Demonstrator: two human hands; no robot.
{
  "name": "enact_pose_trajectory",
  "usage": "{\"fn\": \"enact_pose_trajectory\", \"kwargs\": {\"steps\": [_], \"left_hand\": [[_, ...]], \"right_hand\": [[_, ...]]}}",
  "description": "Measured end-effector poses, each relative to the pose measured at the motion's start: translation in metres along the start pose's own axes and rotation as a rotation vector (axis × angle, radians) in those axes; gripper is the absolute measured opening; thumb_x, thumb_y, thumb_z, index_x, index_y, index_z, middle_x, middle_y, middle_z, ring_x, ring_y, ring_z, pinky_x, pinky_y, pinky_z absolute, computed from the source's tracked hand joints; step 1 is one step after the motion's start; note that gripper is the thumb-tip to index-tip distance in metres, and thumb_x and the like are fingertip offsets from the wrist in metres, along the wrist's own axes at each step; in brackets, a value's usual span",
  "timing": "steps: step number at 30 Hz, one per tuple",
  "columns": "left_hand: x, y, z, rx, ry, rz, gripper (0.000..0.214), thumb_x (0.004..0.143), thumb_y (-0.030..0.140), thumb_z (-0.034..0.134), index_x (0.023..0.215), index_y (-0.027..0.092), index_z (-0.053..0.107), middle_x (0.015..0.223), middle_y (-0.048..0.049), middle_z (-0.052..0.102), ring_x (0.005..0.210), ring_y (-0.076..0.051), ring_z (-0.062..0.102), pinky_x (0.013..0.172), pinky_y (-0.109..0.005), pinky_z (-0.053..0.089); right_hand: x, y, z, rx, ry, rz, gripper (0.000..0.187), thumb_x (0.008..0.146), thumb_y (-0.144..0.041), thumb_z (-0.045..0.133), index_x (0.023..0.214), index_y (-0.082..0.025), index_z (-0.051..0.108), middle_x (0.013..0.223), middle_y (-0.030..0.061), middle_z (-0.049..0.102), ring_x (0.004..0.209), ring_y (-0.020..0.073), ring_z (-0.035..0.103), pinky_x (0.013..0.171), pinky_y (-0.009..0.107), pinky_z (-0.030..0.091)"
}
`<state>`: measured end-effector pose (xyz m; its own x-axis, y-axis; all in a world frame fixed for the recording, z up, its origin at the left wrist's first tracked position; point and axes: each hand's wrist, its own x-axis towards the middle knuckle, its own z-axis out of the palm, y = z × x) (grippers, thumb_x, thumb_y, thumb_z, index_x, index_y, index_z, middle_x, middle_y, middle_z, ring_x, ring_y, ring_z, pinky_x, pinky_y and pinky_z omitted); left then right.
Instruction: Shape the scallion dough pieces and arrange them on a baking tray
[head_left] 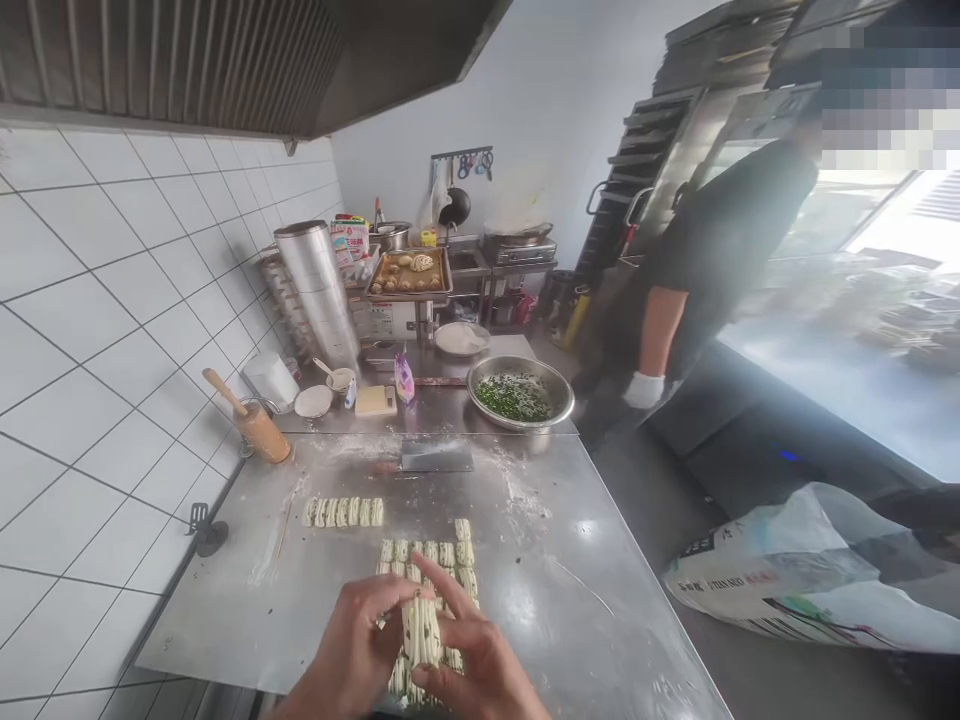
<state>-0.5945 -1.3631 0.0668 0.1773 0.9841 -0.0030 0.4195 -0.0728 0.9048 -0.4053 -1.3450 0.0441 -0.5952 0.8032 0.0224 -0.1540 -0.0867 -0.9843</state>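
Both of my hands meet low over the steel table [570, 560]. My left hand [352, 645] and my right hand [472, 655] pinch a striped piece of scallion dough [420, 630] between their fingers, held upright. Just beyond them lie several cut dough pieces [431, 555] in rows. A separate row of dough pieces [343, 511] lies further back to the left. A cleaver [431, 457] rests flat behind them on the floured surface.
A steel bowl of chopped greens [520, 393] stands at the back right. A rolling pin [251, 418] leans at the tiled wall. A tray of baked buns [409, 273] sits further back. A person in black [705, 260] stands right; a flour sack [810, 580] lies on the floor.
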Motion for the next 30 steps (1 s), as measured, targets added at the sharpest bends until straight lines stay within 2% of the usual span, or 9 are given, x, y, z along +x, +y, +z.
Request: {"fn": "enact_pose_trajectory", "kwargs": {"steps": [4, 8, 11, 15, 18, 23, 26, 28, 30], "left_hand": [[-0.011, 0.017, 0.029, -0.374, -0.164, -0.348, 0.032, 0.088, 0.048, 0.073, 0.081, 0.018, 0.076, 0.069, -0.0041, 0.071, 0.067, -0.020, 0.067, 0.062, -0.029, 0.049], [-0.020, 0.019, 0.033, -0.713, -0.147, -0.573, 0.032, 0.079, 0.042, 0.082, 0.102, 0.021, 0.075, 0.088, -0.0027, 0.074, 0.073, -0.018, 0.068, 0.075, -0.033, 0.055], [-0.015, 0.011, 0.027, -0.872, -0.094, -0.726, 0.036, 0.075, 0.027, 0.076, 0.110, 0.022, 0.073, 0.090, -0.0041, 0.075, 0.078, -0.022, 0.071, 0.078, -0.037, 0.057], [-0.002, -0.001, 0.024, -0.945, -0.074, -0.709, 0.039, 0.079, 0.044, 0.072, 0.107, 0.017, 0.073, 0.094, -0.0104, 0.074, 0.082, -0.026, 0.071, 0.077, -0.041, 0.058], [0.004, -0.008, 0.031, -0.749, -0.155, -0.600, 0.055, 0.077, 0.057, 0.082, 0.111, 0.016, 0.072, 0.098, -0.0105, 0.073, 0.087, -0.024, 0.069, 0.078, -0.037, 0.056], [0.031, -0.041, 0.053, -0.522, -0.264, -0.481, 0.046, 0.080, 0.049, 0.082, 0.113, 0.021, 0.068, 0.093, -0.0053, 0.073, 0.085, -0.021, 0.068, 0.082, -0.034, 0.051], [0.075, -0.090, 0.065, -0.290, -0.153, -0.482, 0.047, 0.084, 0.049, 0.075, 0.121, 0.022, 0.064, 0.110, -0.0083, 0.074, 0.095, -0.022, 0.070, 0.087, -0.034, 0.053], [0.113, -0.129, 0.072, 0.010, -0.080, -0.532, 0.050, 0.085, 0.054, 0.072, 0.123, 0.022, 0.063, 0.112, -0.0103, 0.074, 0.096, -0.023, 0.071, 0.084, -0.033, 0.054], [0.150, -0.167, 0.080, 0.106, -0.075, -0.567, 0.048, 0.086, 0.053, 0.070, 0.121, 0.021, 0.064, 0.113, -0.0125, 0.073, 0.095, -0.023, 0.071, 0.080, -0.032, 0.054]], "right_hand": [[-0.006, 0.030, -0.001, -0.040, 0.137, -0.130, 0.028, 0.090, -0.055, 0.072, 0.086, -0.030, 0.084, 0.166, 0.0050, 0.044, 0.151, 0.0388, 0.041, 0.124, 0.055, 0.035], [-0.016, 0.033, -0.005, -0.118, 0.266, -0.184, 0.032, 0.097, -0.056, 0.060, 0.097, -0.034, 0.083, 0.157, 0.0058, 0.055, 0.145, 0.0363, 0.050, 0.119, 0.051, 0.043], [-0.027, 0.028, -0.015, -0.230, 0.212, -0.248, 0.043, 0.104, -0.053, 0.045, 0.109, -0.030, 0.081, 0.167, 0.0069, 0.042, 0.152, 0.0371, 0.040, 0.120, 0.051, 0.040], [-0.038, 0.029, -0.035, -0.354, -0.001, -0.285, 0.046, 0.106, -0.050, 0.040, 0.119, -0.028, 0.078, 0.175, 0.0051, 0.026, 0.159, 0.0388, 0.025, 0.127, 0.056, 0.027], [-0.038, 0.038, -0.042, -0.356, -0.051, -0.195, 0.037, 0.104, -0.046, 0.049, 0.114, -0.029, 0.080, 0.171, 0.0046, 0.036, 0.161, 0.0380, 0.019, 0.127, 0.056, 0.028], [-0.029, 0.067, -0.044, -0.004, 0.306, 0.104, 0.033, 0.093, -0.055, 0.069, 0.095, -0.025, 0.084, 0.167, 0.0098, 0.042, 0.153, 0.0382, 0.040, 0.121, 0.055, 0.040], [-0.031, 0.082, -0.056, 0.213, 0.626, 0.383, 0.046, 0.079, -0.063, 0.081, 0.098, -0.021, 0.084, 0.155, 0.0156, 0.056, 0.140, 0.0403, 0.055, 0.115, 0.053, 0.047], [-0.040, 0.090, -0.068, 0.266, 0.812, 0.486, 0.058, 0.072, -0.068, 0.083, 0.105, -0.020, 0.083, 0.142, 0.0156, 0.068, 0.132, 0.0403, 0.061, 0.113, 0.050, 0.050], [-0.055, 0.097, -0.080, 0.267, 0.940, 0.544, 0.065, 0.066, -0.072, 0.084, 0.105, -0.020, 0.083, 0.131, 0.0135, 0.074, 0.126, 0.0399, 0.064, 0.109, 0.047, 0.053]]}}
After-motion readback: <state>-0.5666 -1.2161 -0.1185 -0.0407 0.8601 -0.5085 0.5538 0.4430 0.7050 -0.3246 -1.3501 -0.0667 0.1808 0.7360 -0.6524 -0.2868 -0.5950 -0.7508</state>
